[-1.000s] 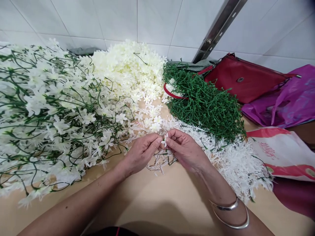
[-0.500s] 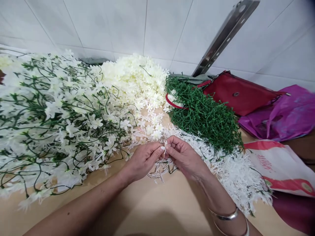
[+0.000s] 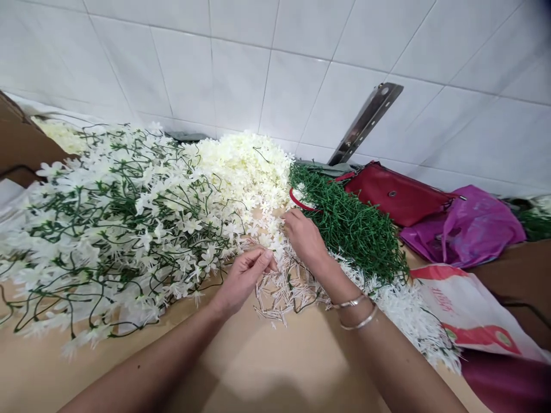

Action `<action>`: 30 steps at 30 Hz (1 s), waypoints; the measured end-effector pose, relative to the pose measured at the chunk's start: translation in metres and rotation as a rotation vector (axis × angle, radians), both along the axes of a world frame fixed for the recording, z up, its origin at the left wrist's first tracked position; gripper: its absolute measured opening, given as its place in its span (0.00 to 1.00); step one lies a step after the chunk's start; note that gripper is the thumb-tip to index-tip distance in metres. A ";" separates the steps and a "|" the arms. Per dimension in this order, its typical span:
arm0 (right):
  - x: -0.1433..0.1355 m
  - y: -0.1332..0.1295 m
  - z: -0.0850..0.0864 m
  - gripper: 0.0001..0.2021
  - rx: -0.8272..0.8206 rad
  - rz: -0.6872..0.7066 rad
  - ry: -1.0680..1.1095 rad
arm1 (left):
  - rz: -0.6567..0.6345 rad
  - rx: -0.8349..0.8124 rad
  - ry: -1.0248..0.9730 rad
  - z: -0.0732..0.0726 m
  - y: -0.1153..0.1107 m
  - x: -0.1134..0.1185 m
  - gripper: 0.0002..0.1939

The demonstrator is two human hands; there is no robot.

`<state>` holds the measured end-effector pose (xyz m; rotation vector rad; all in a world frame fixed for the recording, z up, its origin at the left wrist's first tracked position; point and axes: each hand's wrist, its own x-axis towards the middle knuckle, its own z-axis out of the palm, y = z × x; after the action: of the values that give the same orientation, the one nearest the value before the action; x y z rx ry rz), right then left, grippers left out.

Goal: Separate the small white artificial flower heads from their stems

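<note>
My left hand (image 3: 246, 279) is closed in a pinch, thumb against forefinger, above the white stamen pieces; what it holds is too small to make out. My right hand (image 3: 305, 238) reaches to the edge of the loose white flower heads (image 3: 267, 222). Its fingers are curled down and partly hidden, so what is in them cannot be seen. Thin white stamen pieces (image 3: 275, 298) lie scattered under and between both hands. Beside my right hand is a heap of green plastic stems (image 3: 357, 229).
Left lies a large pile of stemmed white artificial flowers (image 3: 142, 229). Cream flower heads (image 3: 245, 163) are heaped near the tiled wall (image 3: 241, 74). Right are a red bag (image 3: 396, 192), a purple plastic bag (image 3: 477, 229), a white-and-red bag (image 3: 469, 307) and white sprigs (image 3: 413, 321).
My hands, together at a small white flower piece before, have come apart. The right has moved up to the flower heads; the left has shifted slightly left. The view has tilted up.
</note>
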<state>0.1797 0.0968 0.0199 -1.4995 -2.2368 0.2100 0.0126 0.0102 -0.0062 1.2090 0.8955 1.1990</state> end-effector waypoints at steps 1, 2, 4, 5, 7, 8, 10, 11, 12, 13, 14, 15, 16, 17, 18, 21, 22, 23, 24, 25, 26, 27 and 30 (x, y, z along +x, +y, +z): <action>-0.003 0.007 -0.003 0.14 0.008 -0.014 -0.029 | 0.019 -0.002 -0.052 -0.001 0.000 0.000 0.24; -0.005 0.011 -0.005 0.13 0.012 -0.024 -0.044 | 0.031 -0.019 -0.115 -0.002 0.001 -0.001 0.23; -0.004 0.012 -0.008 0.12 0.022 -0.038 -0.061 | 0.043 -0.085 -0.242 -0.003 0.001 -0.001 0.21; -0.001 0.008 -0.008 0.11 0.028 -0.044 -0.060 | 0.046 -0.122 -0.295 -0.003 0.001 -0.001 0.19; 0.005 -0.008 -0.007 0.10 0.042 -0.058 -0.042 | 0.053 -0.169 -0.360 -0.003 0.001 0.000 0.16; 0.008 -0.020 -0.007 0.10 0.060 -0.066 -0.023 | 0.061 -0.172 -0.370 -0.003 0.001 0.001 0.15; 0.010 -0.045 -0.006 0.11 0.107 -0.060 0.026 | 0.069 -0.160 -0.338 -0.003 0.001 0.002 0.18; 0.010 -0.058 -0.007 0.10 0.201 0.000 0.081 | 0.063 -0.156 -0.301 -0.003 0.001 0.003 0.19; 0.008 -0.070 -0.008 0.10 0.287 0.056 0.106 | 0.046 -0.157 -0.258 -0.003 0.001 0.004 0.19; 0.007 -0.080 -0.010 0.11 0.333 0.097 0.103 | 0.019 -0.165 -0.216 -0.002 0.001 0.005 0.19; 0.005 -0.087 -0.012 0.11 0.365 0.132 0.094 | -0.007 -0.177 -0.186 -0.002 0.001 0.005 0.18; 0.004 -0.092 -0.014 0.10 0.388 0.154 0.100 | -0.025 -0.189 -0.172 -0.002 0.001 0.006 0.16; 0.003 -0.094 -0.016 0.10 0.400 0.154 0.127 | -0.029 -0.197 -0.175 -0.002 0.002 0.006 0.15; 0.003 -0.094 -0.018 0.09 0.397 0.138 0.170 | -0.021 -0.202 -0.186 -0.002 0.002 0.006 0.14; 0.005 -0.092 -0.019 0.08 0.381 0.107 0.220 | -0.004 -0.206 -0.197 -0.002 0.003 0.007 0.13; 0.012 -0.079 -0.025 0.06 0.273 -0.046 0.261 | 0.060 -0.236 -0.207 -0.005 0.005 0.008 0.14; 0.014 -0.075 -0.027 0.07 0.236 -0.094 0.214 | 0.076 -0.255 -0.202 -0.006 0.006 0.008 0.15; 0.017 -0.072 -0.029 0.06 0.201 -0.127 0.150 | 0.087 -0.275 -0.198 -0.007 0.006 0.009 0.15; 0.019 -0.070 -0.030 0.06 0.165 -0.141 0.084 | 0.096 -0.292 -0.198 -0.008 0.007 0.009 0.16; 0.021 -0.068 -0.031 0.05 0.127 -0.137 0.031 | 0.104 -0.302 -0.199 -0.008 0.007 0.010 0.16; 0.022 -0.068 -0.031 0.05 0.092 -0.123 0.001 | 0.114 -0.305 -0.200 -0.009 0.007 0.010 0.16; 0.023 -0.069 -0.031 0.06 0.064 -0.107 -0.003 | 0.126 -0.303 -0.201 -0.009 0.007 0.011 0.16; 0.024 -0.074 -0.025 0.07 0.050 -0.099 0.126 | 0.168 -0.283 -0.208 -0.008 0.007 0.012 0.15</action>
<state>0.2040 0.0232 -0.0056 -1.5225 -2.0500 0.2107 0.0244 0.0169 -0.0141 0.7800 0.9856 1.2564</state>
